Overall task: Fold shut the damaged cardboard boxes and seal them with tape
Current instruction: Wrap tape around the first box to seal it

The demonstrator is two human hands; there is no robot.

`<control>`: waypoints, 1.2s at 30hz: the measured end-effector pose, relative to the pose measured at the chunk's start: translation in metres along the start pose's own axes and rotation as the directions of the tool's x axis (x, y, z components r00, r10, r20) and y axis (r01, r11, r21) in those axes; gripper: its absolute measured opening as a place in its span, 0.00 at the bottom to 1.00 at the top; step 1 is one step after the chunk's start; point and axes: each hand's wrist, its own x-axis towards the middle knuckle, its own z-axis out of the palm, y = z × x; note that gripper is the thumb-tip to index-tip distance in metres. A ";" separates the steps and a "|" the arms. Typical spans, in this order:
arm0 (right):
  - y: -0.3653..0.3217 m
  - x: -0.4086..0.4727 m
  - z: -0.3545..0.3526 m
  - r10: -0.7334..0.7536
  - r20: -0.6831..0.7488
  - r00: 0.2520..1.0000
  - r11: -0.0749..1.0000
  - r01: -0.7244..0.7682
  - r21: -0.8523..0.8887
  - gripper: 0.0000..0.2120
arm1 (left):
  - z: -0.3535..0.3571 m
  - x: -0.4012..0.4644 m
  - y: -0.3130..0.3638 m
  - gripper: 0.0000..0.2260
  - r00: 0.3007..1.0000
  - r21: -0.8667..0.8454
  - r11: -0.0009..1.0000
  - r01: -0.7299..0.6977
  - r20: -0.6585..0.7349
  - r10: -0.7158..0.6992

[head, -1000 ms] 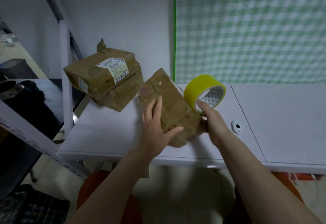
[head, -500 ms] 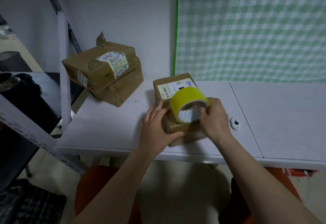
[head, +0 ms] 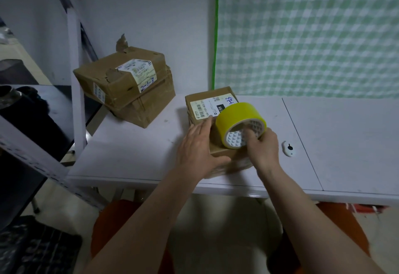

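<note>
One small cardboard box, tipped on edge a second ago, is now laid flat near the desk's front edge, steadied by the flat left hand. The yellow tape roll, gripped by the right hand, is rested on its top, so sealing can likely begin.

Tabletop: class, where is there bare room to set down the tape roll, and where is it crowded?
Free: the right panel of the table beyond the small white object, and the strip between the stacked boxes and the near edge. Crowded: around the small box under both hands.
</note>
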 end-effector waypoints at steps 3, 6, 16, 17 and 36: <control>-0.003 0.014 -0.018 -0.094 -0.069 0.993 0.992 0.087 -0.091 0.06 | -0.004 -0.001 -0.003 0.49 1.000 0.025 1.000 -0.013 0.014 0.013; -0.006 0.027 -0.039 -0.083 -0.197 0.977 0.996 0.085 0.002 0.06 | -0.005 -0.002 -0.004 0.49 0.999 0.018 1.000 -0.022 0.025 0.021; 0.007 0.026 -0.025 0.275 -0.071 0.959 0.872 -0.218 0.439 0.04 | -0.005 0.000 0.020 0.53 0.998 0.116 0.993 0.033 0.041 -0.038; 0.006 0.030 -0.027 0.201 -0.137 0.970 0.924 -0.141 0.357 0.06 | -0.005 0.001 0.020 0.52 0.998 0.125 0.992 0.030 0.044 -0.036; 0.037 0.068 -0.054 0.051 -0.202 0.978 0.997 -0.040 0.059 0.10 | -0.009 0.005 0.026 0.51 0.994 0.185 0.981 0.050 0.086 -0.067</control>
